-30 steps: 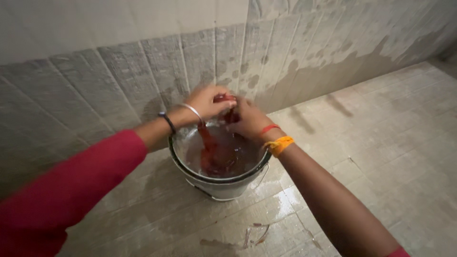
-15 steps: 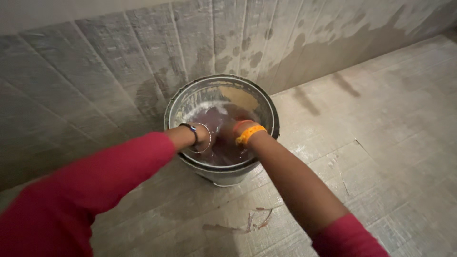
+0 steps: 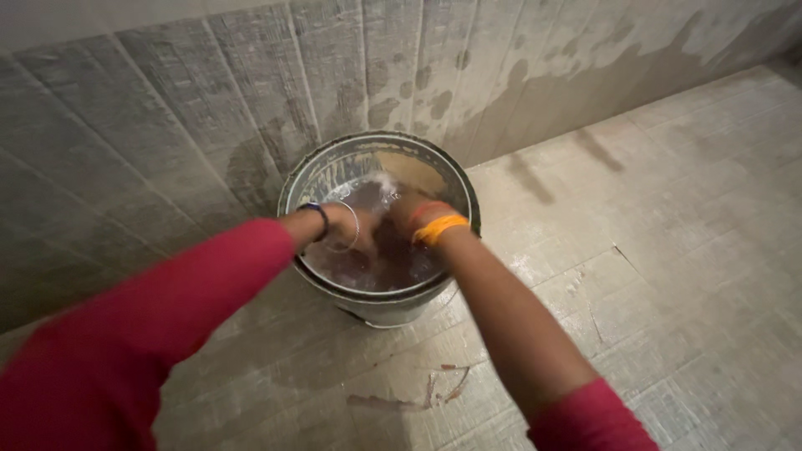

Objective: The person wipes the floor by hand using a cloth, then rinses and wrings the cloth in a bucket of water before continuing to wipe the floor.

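Both hands, left hand (image 3: 355, 219) and right hand (image 3: 405, 213), plunged in bucket (image 3: 334, 171) water (image 3: 376, 263); fingers submerged, grip unreadable.

Metal bucket (image 3: 380, 167) showing dull grey, inner wall streaked and scuffed. Water (image 3: 376, 259) inside looking dark, glossy. Floor (image 3: 652, 250) and wall tiles (image 3: 150, 125) appearing matt, rough-grained (damp patches darkening both). Sleeves (image 3: 142, 334) looking soft red cloth.
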